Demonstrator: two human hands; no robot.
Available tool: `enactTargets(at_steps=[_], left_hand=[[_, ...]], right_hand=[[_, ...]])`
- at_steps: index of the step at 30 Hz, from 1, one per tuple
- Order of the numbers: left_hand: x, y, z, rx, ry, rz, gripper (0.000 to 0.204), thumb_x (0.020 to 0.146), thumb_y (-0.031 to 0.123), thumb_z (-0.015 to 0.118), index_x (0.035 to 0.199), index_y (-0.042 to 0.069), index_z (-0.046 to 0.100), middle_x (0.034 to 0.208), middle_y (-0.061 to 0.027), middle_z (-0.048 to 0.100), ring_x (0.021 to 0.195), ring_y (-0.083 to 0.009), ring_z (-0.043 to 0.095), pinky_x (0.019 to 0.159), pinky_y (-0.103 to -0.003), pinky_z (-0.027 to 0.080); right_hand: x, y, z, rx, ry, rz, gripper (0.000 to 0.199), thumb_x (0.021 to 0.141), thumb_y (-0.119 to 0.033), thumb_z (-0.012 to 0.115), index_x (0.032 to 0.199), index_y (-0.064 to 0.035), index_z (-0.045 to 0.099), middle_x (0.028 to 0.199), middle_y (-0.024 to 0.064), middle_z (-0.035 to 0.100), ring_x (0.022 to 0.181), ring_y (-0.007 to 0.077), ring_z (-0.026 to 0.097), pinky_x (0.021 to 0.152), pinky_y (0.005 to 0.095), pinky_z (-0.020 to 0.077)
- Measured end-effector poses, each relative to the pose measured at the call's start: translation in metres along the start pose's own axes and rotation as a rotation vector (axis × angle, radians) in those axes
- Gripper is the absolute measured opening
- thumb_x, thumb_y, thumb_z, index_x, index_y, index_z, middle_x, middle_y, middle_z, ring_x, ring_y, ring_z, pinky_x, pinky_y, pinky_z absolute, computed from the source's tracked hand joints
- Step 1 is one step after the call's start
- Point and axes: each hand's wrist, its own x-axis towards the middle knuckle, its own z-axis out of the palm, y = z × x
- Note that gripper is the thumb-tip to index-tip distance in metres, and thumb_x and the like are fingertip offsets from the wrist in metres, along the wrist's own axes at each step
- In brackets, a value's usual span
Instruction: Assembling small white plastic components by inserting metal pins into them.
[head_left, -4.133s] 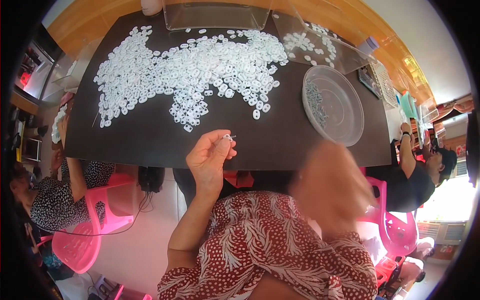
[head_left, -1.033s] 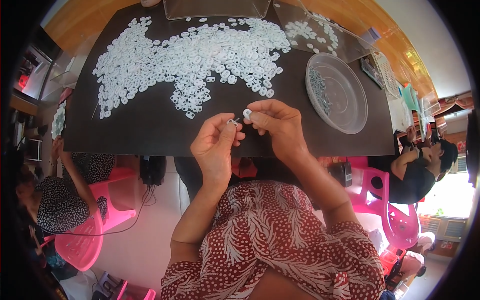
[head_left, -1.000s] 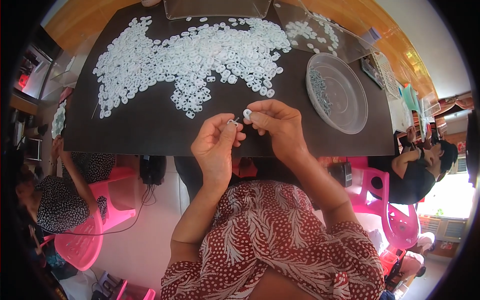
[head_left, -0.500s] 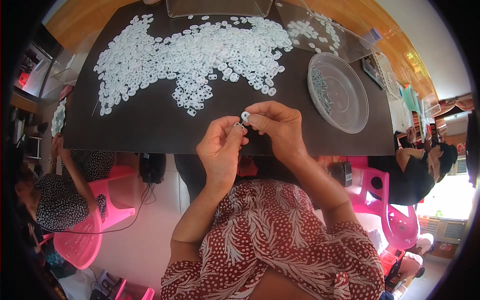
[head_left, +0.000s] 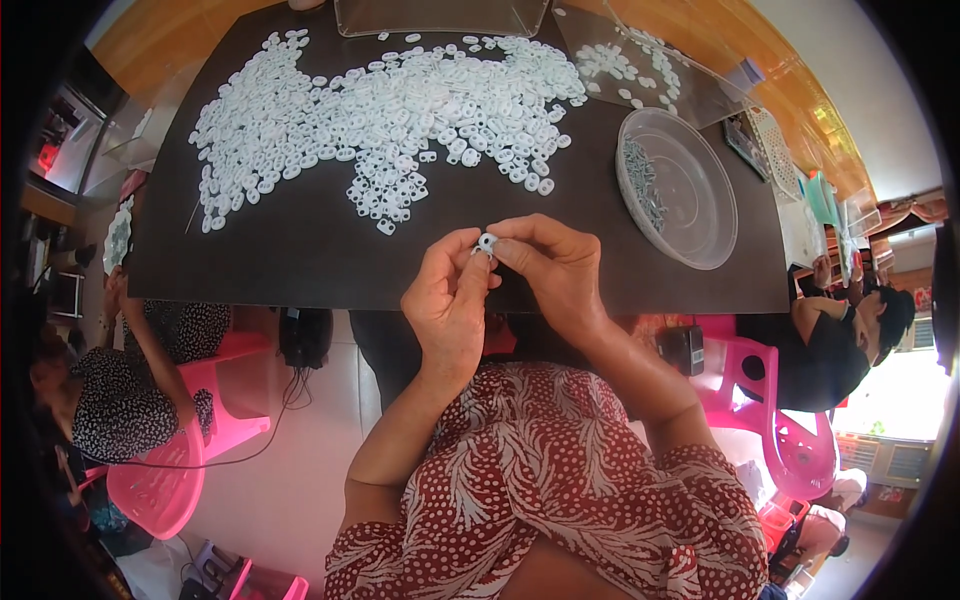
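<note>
Head view showed left hand [head_left: 452, 300] and right hand [head_left: 553, 270] pinched together on a small white plastic ring [head_left: 487, 242] above the table [head_left: 300, 260] edge; seemingly light, stiff, best gripped by its rim

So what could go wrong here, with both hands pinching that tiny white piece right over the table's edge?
1. The small white piece is pinched between the fingertips of the left hand and right hand close to the near edge of the dark table; a slip could drop it into the lap or onto the floor.
2. The heap of white pieces lies loose just ahead; a reaching sleeve might scatter it.
3. The clear round dish sits near the right hand and could get nudged.
</note>
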Motion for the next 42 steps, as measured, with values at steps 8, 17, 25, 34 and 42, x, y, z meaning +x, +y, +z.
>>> enactTargets(at_steps=[8, 17, 25, 34, 42], left_hand=[[-0.003, -0.002, 0.002, -0.145, -0.046, -0.046, 0.024, 0.091, -0.001, 0.055, 0.115, -0.004, 0.056, 0.083, -0.0019, 0.059, 0.072, -0.0067, 0.056, 0.065, -0.019, 0.047], [-0.004, -0.007, 0.002, -0.135, -0.019, -0.023, 0.025, 0.092, 0.002, 0.055, 0.116, -0.004, 0.057, 0.091, -0.0037, 0.062, 0.074, -0.0068, 0.057, 0.065, -0.019, 0.046], [-0.002, -0.006, 0.002, -0.169, -0.035, -0.077, 0.026, 0.092, -0.001, 0.053, 0.118, -0.005, 0.057, 0.089, -0.0042, 0.062, 0.073, -0.0079, 0.057, 0.063, -0.020, 0.047], [0.000, 0.001, 0.003, -0.252, 0.004, -0.095, 0.025, 0.091, -0.003, 0.053, 0.115, -0.006, 0.058, 0.088, -0.0059, 0.062, 0.074, -0.0088, 0.057, 0.065, -0.021, 0.047], [0.001, 0.006, 0.005, -0.313, 0.057, -0.148, 0.022, 0.090, -0.003, 0.053, 0.110, -0.008, 0.061, 0.092, -0.0093, 0.065, 0.077, -0.0109, 0.061, 0.069, -0.022, 0.051]], right_hand=[[-0.005, 0.009, -0.001, -0.069, 0.030, -0.071, 0.011, 0.083, 0.004, 0.060, 0.092, 0.0004, 0.065, 0.081, 0.0033, 0.061, 0.071, 0.0073, 0.058, 0.062, 0.0227, 0.0478], [-0.007, 0.008, 0.002, 0.014, 0.032, -0.021, 0.013, 0.083, 0.006, 0.058, 0.093, -0.0004, 0.065, 0.083, 0.0044, 0.058, 0.067, 0.0084, 0.057, 0.060, 0.0222, 0.0477], [-0.007, 0.006, 0.000, -0.118, 0.016, -0.110, 0.014, 0.083, 0.005, 0.059, 0.094, -0.0005, 0.065, 0.083, 0.0048, 0.055, 0.068, 0.0087, 0.055, 0.059, 0.0231, 0.0467], [-0.008, 0.004, 0.001, -0.119, -0.028, -0.131, 0.022, 0.078, 0.004, 0.063, 0.100, -0.0021, 0.065, 0.089, 0.0057, 0.055, 0.072, 0.0109, 0.056, 0.058, 0.0238, 0.0474], [-0.005, 0.005, -0.002, -0.453, 0.001, -0.415, 0.037, 0.067, 0.004, 0.070, 0.103, -0.0023, 0.064, 0.094, 0.0085, 0.060, 0.080, 0.0201, 0.056, 0.066, 0.0312, 0.0474]])
